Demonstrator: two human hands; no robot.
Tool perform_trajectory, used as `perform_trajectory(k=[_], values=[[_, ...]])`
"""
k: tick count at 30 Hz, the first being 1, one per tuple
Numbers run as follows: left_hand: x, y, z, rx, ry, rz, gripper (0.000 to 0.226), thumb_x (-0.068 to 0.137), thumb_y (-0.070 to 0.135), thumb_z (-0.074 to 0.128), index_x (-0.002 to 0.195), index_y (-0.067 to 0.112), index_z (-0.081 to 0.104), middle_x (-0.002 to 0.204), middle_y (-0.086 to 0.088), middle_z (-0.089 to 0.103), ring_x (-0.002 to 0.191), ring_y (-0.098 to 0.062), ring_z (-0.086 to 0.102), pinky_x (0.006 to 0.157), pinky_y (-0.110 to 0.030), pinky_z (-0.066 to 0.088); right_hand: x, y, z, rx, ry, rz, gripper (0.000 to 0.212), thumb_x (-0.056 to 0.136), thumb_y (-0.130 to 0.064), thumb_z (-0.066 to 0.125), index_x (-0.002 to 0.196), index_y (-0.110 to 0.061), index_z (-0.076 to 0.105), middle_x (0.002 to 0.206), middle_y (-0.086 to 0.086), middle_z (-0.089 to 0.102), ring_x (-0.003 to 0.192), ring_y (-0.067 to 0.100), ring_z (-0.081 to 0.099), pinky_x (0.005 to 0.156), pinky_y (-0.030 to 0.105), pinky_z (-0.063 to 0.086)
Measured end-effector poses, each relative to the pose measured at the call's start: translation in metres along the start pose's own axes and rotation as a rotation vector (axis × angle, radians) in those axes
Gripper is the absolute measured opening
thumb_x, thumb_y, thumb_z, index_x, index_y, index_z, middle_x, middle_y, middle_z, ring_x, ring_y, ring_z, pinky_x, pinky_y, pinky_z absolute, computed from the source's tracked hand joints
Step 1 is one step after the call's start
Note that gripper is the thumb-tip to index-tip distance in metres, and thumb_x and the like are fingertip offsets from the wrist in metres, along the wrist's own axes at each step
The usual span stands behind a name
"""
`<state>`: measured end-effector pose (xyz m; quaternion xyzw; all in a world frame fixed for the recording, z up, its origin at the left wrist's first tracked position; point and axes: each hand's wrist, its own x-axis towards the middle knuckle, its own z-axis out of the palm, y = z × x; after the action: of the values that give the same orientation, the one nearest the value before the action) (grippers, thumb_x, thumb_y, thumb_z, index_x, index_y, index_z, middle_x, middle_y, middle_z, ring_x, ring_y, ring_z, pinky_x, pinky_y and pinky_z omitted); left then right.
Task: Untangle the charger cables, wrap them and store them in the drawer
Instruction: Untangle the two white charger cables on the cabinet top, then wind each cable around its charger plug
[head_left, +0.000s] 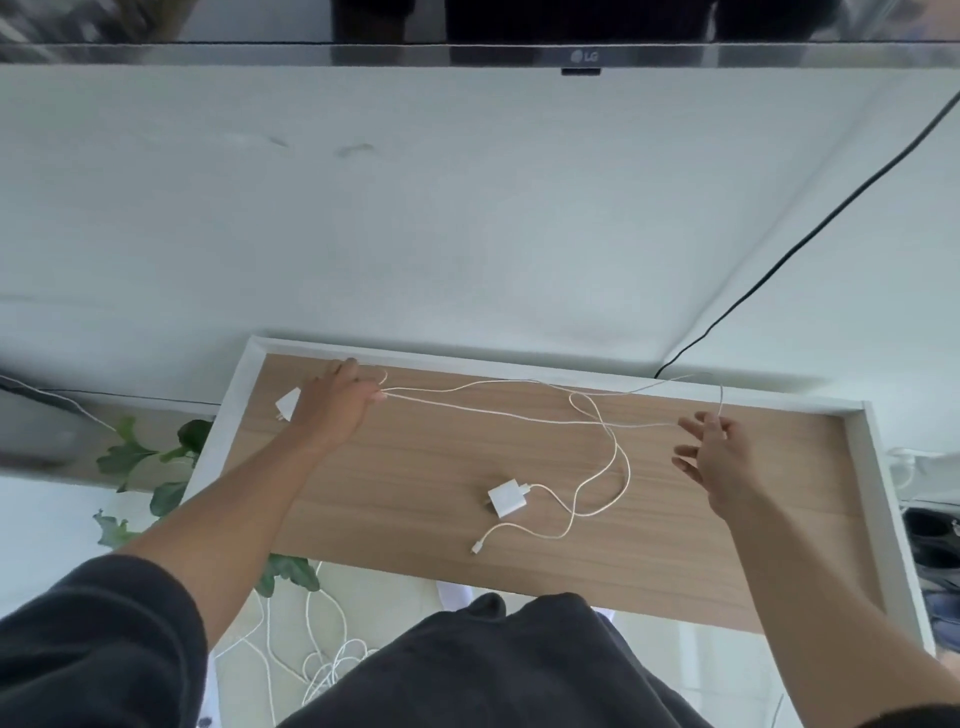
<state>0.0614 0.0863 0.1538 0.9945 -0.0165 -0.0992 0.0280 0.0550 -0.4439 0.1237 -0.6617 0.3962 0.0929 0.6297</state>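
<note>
Sleeve (93, 649); cable (498, 410) along table rim (571, 366)

A pale wall (467, 208) lies in soft, even light. A television (519, 54) hangs at 12 o'clock, and a black cable (810, 236) runs down at 2 o'clock. The wood-topped table (415, 467), white-rimmed, sits at 6 o'clock, with plant leaves (130, 457) at 8 o'clock.
</note>
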Motion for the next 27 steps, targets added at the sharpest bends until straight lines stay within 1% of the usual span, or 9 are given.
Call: perform_trajectory(k=[3,5,8,11,14,16,18,22,27], values=[[0.009,-0.006,0.018,-0.014,0.065,0.01,0.017,0.104,0.028,0.074,0.105,0.015,0.085,0.107,-0.015,0.055,0.109,-0.04,0.056,0.083,-0.05,0.045,-0.007,0.007,0.011,-0.014,-0.001,0.005,0.031,0.118,-0.031,0.045,0.141,-0.013,0.054,0.14,0.005,0.072,0.073,0.023,0.064,0.077,0.043,0.062],[0.014,-0.006,0.03,-0.009,0.091,-0.018,0.015,0.101,0.028,0.078,0.108,0.015,0.083,0.108,-0.016,0.055,0.106,-0.041,0.056,0.08,-0.052,0.047,-0.01,0.012,0.016,-0.042,-0.014,0.004,0.037,0.117,-0.027,0.048,0.151,-0.015,0.05,0.14,0.002,0.07,0.075,0.025,0.065,0.074,0.043,0.062],[0.016,0.003,0.041,0.022,0.136,-0.049,0.024,0.097,0.028,0.08,0.114,0.012,0.072,0.113,-0.016,0.054,0.105,-0.041,0.055,0.078,-0.052,0.051,-0.013,0.024,0.021,-0.154,-0.027,-0.049,0.06,0.113,-0.022,0.053,0.168,-0.013,0.029,0.141,0.006,0.067,0.083,0.027,0.072,0.067,0.04,0.061],[0.011,0.025,0.051,0.012,0.173,0.014,0.024,0.1,0.028,0.071,0.116,0.011,0.067,0.116,-0.015,0.058,0.108,-0.041,0.058,0.084,-0.054,0.052,-0.019,0.04,0.026,-0.362,-0.034,-0.117,0.071,0.114,-0.022,0.052,0.171,-0.009,0.011,0.123,0.012,0.071,0.091,0.03,0.077,0.075,0.045,0.065],[-0.004,0.057,0.067,-0.147,0.103,0.178,0.014,0.103,0.03,0.063,0.104,0.016,0.066,0.109,-0.005,0.062,0.102,-0.036,0.065,0.077,-0.05,0.056,-0.027,0.06,0.033,-0.543,-0.076,-0.125,0.066,0.111,-0.028,0.056,0.168,-0.011,0.027,0.121,0.0,0.073,0.109,0.035,0.075,0.099,0.059,0.061],[-0.018,0.081,0.081,-0.269,0.013,0.251,0.016,0.104,0.033,0.062,0.1,0.017,0.065,0.105,0.0,0.064,0.097,-0.032,0.067,0.074,-0.046,0.057,-0.035,0.072,0.038,-0.633,-0.143,-0.134,0.055,0.108,-0.032,0.061,0.159,-0.018,0.046,0.124,-0.005,0.074,0.114,0.031,0.073,0.106,0.056,0.057],[-0.028,0.106,0.093,-0.351,-0.105,0.258,0.021,0.106,0.037,0.064,0.102,0.016,0.066,0.108,0.001,0.063,0.097,-0.029,0.067,0.074,-0.042,0.056,-0.045,0.077,0.048,-0.703,-0.216,-0.16,0.042,0.109,-0.028,0.063,0.149,-0.019,0.057,0.122,-0.005,0.075,0.109,0.025,0.073,0.104,0.047,0.057],[-0.042,0.15,0.115,-0.393,-0.369,0.124,0.04,0.103,0.053,0.066,0.123,0.019,0.059,0.129,0.005,0.056,0.113,-0.023,0.062,0.088,-0.043,0.055,-0.061,0.092,0.066,-0.809,-0.336,-0.194,0.034,0.109,-0.027,0.062,0.143,-0.022,0.064,0.126,-0.004,0.076,0.11,0.02,0.073,0.102,0.039,0.055],[-0.048,0.179,0.14,-0.323,-0.477,0.051,0.059,0.095,0.048,0.08,0.136,0.015,0.054,0.14,-0.002,0.049,0.121,-0.028,0.061,0.093,-0.045,0.055,-0.07,0.103,0.082,-0.887,-0.434,-0.207,0.037,0.11,-0.027,0.061,0.147,-0.021,0.061,0.127,-0.006,0.074,0.112,0.014,0.071,0.096,0.029,0.049]])
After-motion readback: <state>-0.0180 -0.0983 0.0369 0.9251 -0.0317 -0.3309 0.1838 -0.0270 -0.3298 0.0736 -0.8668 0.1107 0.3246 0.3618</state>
